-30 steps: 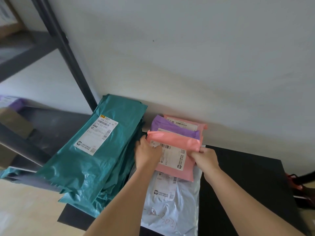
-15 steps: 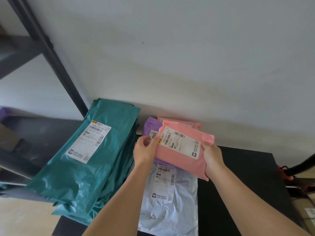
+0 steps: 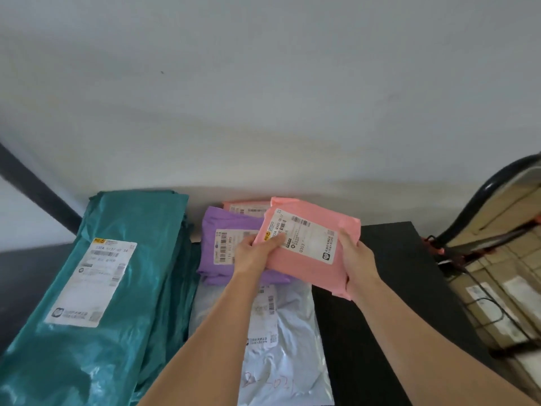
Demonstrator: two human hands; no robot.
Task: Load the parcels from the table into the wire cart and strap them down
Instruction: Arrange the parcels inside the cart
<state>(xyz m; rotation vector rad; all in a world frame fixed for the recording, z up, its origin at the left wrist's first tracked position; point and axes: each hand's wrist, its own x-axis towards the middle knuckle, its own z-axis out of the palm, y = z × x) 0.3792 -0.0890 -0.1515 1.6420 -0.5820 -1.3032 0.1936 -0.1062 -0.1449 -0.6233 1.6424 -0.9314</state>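
Pink parcel is in both our hands, lifted clear of the stack and hanging over the gap between the purple parcel and bare black table. Left hand pinches its left corner with the thumb on the label. Right hand grasps the right edge, fingers wrapped under. We read the two-handed grip as keeping a floppy bag flat and label-up for the carry.

Still on the table:
- teal parcels, stacked at left
- purple one, resting on the white parcel
- another pink parcel behind it, against the wall

Wire cart is at far right, just beside the table end, and looks partly loaded with tan boxes. So the next move is probably a short swing right.

Something orange-red on the cart frame is probably the strap, but we can't tell. Strapping not started; plenty left to load.
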